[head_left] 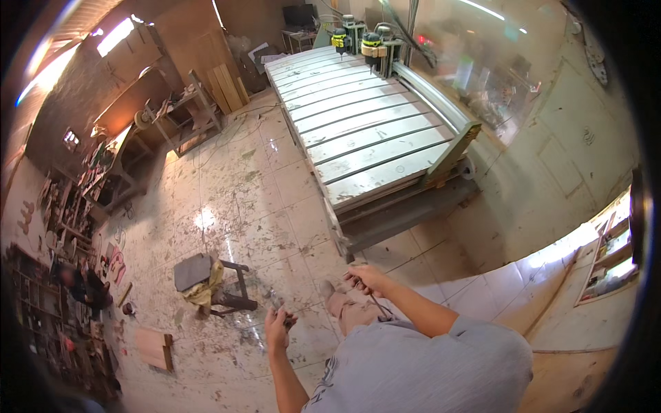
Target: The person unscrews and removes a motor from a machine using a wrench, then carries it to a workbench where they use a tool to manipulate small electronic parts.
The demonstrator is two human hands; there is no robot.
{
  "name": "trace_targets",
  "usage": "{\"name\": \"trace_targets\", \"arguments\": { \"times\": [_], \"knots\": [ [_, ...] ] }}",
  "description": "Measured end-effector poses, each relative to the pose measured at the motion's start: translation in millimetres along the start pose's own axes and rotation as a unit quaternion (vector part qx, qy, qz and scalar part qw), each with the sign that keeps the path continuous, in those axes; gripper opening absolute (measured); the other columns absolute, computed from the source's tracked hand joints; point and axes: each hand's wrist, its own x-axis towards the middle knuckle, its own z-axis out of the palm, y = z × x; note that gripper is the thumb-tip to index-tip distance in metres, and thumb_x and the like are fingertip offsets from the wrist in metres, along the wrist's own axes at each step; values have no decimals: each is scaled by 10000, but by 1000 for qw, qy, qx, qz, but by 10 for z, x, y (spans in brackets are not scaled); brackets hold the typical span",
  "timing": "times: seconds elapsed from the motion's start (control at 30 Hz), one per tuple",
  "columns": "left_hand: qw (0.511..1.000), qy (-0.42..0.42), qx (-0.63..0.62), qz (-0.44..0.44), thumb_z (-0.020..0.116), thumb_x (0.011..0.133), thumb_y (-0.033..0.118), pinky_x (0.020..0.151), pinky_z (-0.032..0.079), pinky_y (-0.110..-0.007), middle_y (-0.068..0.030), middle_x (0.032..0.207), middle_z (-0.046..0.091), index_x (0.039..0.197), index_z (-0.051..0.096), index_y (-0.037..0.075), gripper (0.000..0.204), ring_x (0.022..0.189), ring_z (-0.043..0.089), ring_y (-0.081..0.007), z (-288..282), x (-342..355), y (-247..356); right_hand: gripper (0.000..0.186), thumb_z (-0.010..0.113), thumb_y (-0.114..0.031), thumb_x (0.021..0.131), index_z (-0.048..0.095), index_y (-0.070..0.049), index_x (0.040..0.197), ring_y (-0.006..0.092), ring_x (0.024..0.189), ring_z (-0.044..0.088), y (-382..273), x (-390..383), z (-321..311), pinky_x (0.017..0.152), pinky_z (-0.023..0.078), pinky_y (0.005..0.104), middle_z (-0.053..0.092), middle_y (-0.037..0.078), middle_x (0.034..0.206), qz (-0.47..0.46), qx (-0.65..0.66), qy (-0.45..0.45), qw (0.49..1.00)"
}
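My left hand is raised beside my body with its fingers curled round a small dark object, too small to name. In front of my waist, my right hand is closed on a thin dark rod-like thing that hangs down from the fingers. The two hands are apart. Nearest to my left hand is a low dark stool with a grey slab and a yellowish cloth on it. Ahead of my right hand stands a long white machine bed with dark slots.
Two yellow-and-black spindle motors hang over the bed's far end. Dusty floor tiles carry scattered debris. Wooden boards lie at the lower left, near another person. Cluttered workbenches line the left wall.
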Motion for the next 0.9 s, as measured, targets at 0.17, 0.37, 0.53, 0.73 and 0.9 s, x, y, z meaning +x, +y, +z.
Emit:
{"name": "trace_targets", "arguments": {
  "times": [0.17,0.37,0.53,0.73,0.9],
  "knots": [
    [999,-14,23,-19,552,1063,76,716,630,-371,-136,984,662,1349,505,1,299,826,721,-266,203,1136,968,344,541,-369,1049,707,-68,1047,84,581,452,-744,1247,527,458,326,251,612,7,777,-22,188,5,982],
    [997,-26,52,-46,592,1044,69,747,624,-393,-176,1079,692,1350,508,-17,329,851,721,-263,309,2259,1634,346,551,-343,1059,700,-32,1079,73,570,442,-1840,2059,648,428,304,212,591,19,804,-45,225,35,973],
    [992,-20,116,-32,609,1030,59,734,601,-334,-159,1084,701,1303,596,-34,288,840,711,-213,131,3375,2151,314,582,-357,1040,686,-62,1068,60,561,423,-2533,2740,680,438,297,215,568,-20,801,-71,218,75,971],
    [970,-105,221,-7,573,1045,94,657,507,-283,-112,912,705,1127,673,-82,218,739,632,-147,444,4976,3008,375,566,-401,1040,702,-52,1037,55,578,388,-2929,3643,589,453,298,220,544,-15,784,-96,322,155,929],
    [909,-232,348,5,572,1040,107,656,486,-267,-89,892,712,1181,702,-68,260,731,620,-120,1140,6223,3788,327,567,-337,1040,707,-41,1057,85,596,437,-3451,4096,560,481,362,233,558,3,791,-129,454,244,847]
  ]
}}
